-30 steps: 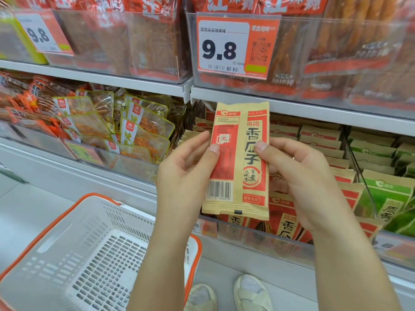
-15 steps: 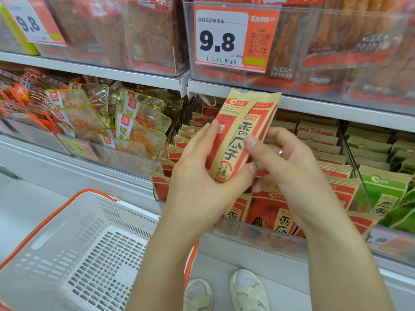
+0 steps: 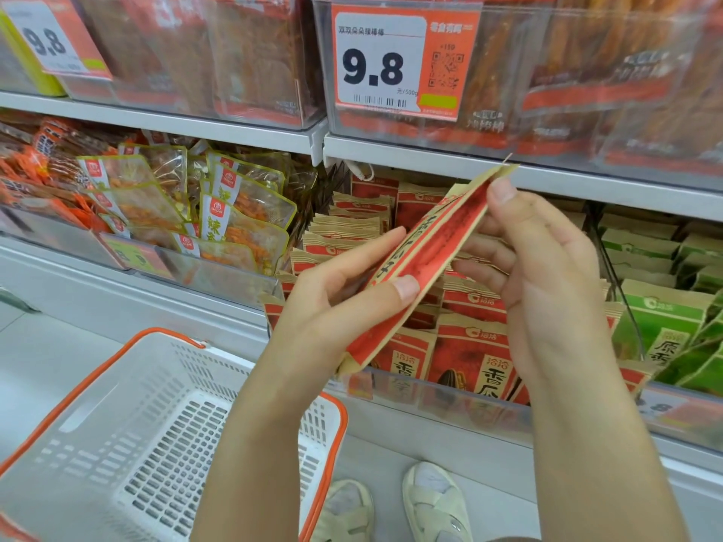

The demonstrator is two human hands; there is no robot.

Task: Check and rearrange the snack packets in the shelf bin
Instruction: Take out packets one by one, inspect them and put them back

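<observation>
Snack packet point(image 3: 426, 264): red and tan, printed with dark characters, held tilted in the air in front of the shelf bin point(image 3: 442, 397), upper end toward the shelf edge above, lower end near the bin's clear front wall. Left hand point(image 3: 336, 307): thumb pressed on the packet's lower front, fingers stretched out behind it, pinching it. Right hand point(image 3: 547, 275): thumb on the packet's upper end, fingers curled behind, gripping it. Shelf bin: clear plastic, stocked with upright rows of matching red and tan packets point(image 3: 473, 346). Green packets point(image 3: 665, 326): next compartment to the right. Clear packets with orange contents point(image 3: 234, 213): bin to the left. Price tag point(image 3: 395, 64): reads 9.8, on the upper shelf bin. Basket point(image 3: 129, 436): white with orange rim, below the left forearm. Pale shoes point(image 3: 434, 502): on the floor, bottom centre.
</observation>
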